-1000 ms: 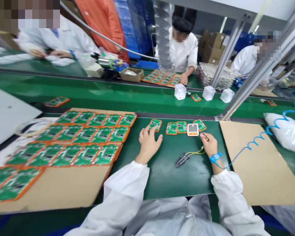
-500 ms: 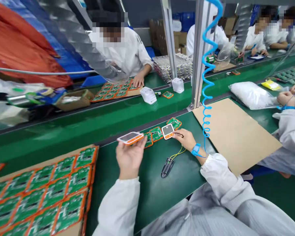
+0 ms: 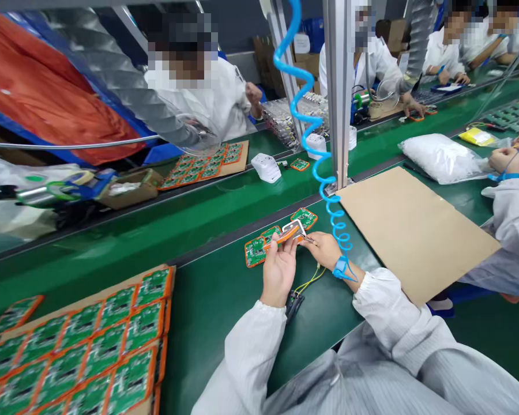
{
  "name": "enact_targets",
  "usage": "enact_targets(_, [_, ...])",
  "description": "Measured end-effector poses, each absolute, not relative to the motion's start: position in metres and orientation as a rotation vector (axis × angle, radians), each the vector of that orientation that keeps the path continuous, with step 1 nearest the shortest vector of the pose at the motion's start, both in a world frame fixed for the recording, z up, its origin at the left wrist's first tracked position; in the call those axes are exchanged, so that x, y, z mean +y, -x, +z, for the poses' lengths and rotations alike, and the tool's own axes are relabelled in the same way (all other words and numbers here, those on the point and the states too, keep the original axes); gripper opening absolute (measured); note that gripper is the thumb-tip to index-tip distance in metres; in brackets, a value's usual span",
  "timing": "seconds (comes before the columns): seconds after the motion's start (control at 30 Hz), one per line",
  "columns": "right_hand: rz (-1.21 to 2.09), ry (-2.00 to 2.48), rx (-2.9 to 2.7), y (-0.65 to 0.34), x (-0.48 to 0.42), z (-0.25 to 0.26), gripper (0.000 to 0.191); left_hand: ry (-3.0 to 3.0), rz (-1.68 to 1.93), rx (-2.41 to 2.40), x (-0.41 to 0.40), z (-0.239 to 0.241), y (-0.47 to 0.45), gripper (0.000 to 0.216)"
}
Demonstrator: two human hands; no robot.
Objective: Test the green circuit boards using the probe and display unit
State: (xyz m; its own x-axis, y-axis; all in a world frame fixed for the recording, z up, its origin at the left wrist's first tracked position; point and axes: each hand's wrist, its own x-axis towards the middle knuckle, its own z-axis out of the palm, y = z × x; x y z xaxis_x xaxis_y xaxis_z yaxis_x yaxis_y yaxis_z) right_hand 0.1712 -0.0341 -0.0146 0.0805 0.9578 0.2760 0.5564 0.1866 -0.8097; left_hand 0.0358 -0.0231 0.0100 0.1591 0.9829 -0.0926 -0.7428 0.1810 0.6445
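My left hand is closed on an orange-edged display unit, which is tilted so mostly its edge shows. My right hand pinches the corner of a second display unit with a white frame, partly hidden behind the first. A small dark metallic piece shows at the right fingertips; its kind is unclear. Yellow wires run from below this hand to a black battery holder, partly covered by my left wrist. Green circuit boards in orange frames lie just beyond my hands.
Rows of orange-framed boards lie stacked on cardboard at left. A cardboard sheet lies at right, with a bag of white parts behind it. A coiled blue cord hangs near a metal post. Co-workers sit opposite and at right.
My left hand has moved right with its display unit, bringing it against or just in front of the one at my right hand. The right hand has barely moved.
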Motion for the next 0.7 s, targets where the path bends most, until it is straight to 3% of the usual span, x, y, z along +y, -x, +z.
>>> enact_targets(0.47, [0.742, 1.473, -1.516, -0.170, -0.039, 0.000, 0.020, -0.569, 1.326, 0.580, -0.030, 0.008, -0.041, 0.027])
enact_targets(0.7, [0.673, 1.300, -1.513, -0.179, -0.040, 0.005, 0.030, -0.559, 1.341, 0.566, -0.027, 0.007, -0.034, 0.023])
